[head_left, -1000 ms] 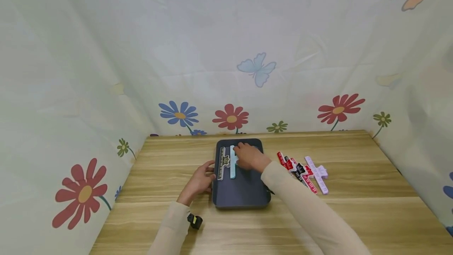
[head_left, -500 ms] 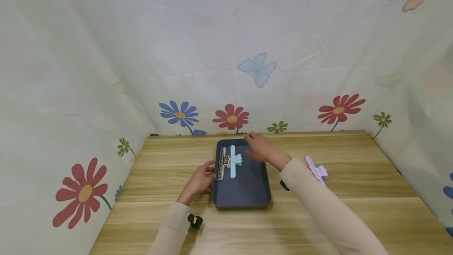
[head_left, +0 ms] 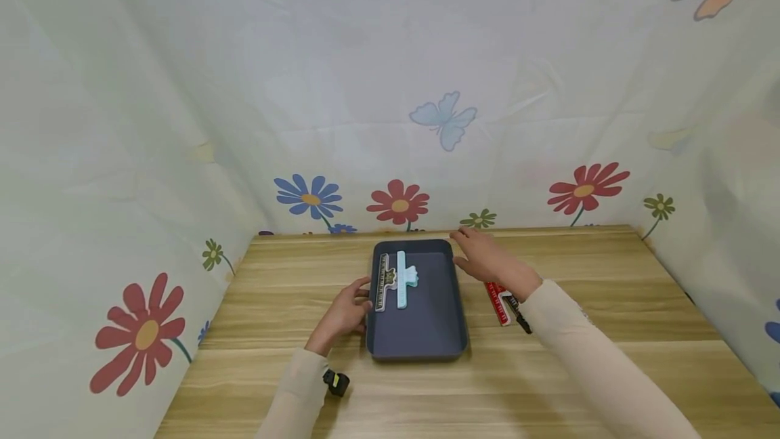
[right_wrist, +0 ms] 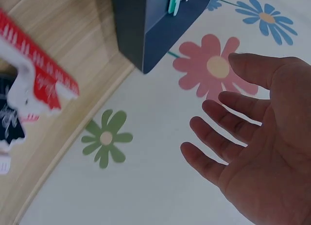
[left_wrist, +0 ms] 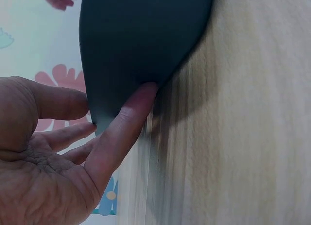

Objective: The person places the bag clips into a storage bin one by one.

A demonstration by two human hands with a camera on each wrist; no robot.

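A dark rectangular tray [head_left: 417, 337] lies on the table. Inside, near its left wall, are a black-and-silver long-bar clip [head_left: 382, 283] with a keyboard pattern and a light-blue clip [head_left: 401, 280], side by side. My left hand [head_left: 344, 310] rests against the tray's left side; in the left wrist view its fingertips [left_wrist: 146, 91] touch the outer wall. Beyond the tray's far right corner hovers my right hand [head_left: 490, 259], its fingers spread and holding nothing. Partly hidden below that hand lie a red clip [head_left: 500, 307] and a black clip [right_wrist: 9, 106].
The wooden table [head_left: 292, 259] meets a pale flowered curtain [head_left: 341, 87] at its back edge. A black wrist camera [head_left: 336, 382] sits at my left wrist. My right forearm [head_left: 597, 351] covers part of the clip pile.
My right hand has let go of the light-blue clip in the tray, lifted away and moved right, past the tray's right rim. The left hand has stayed at the tray's side.
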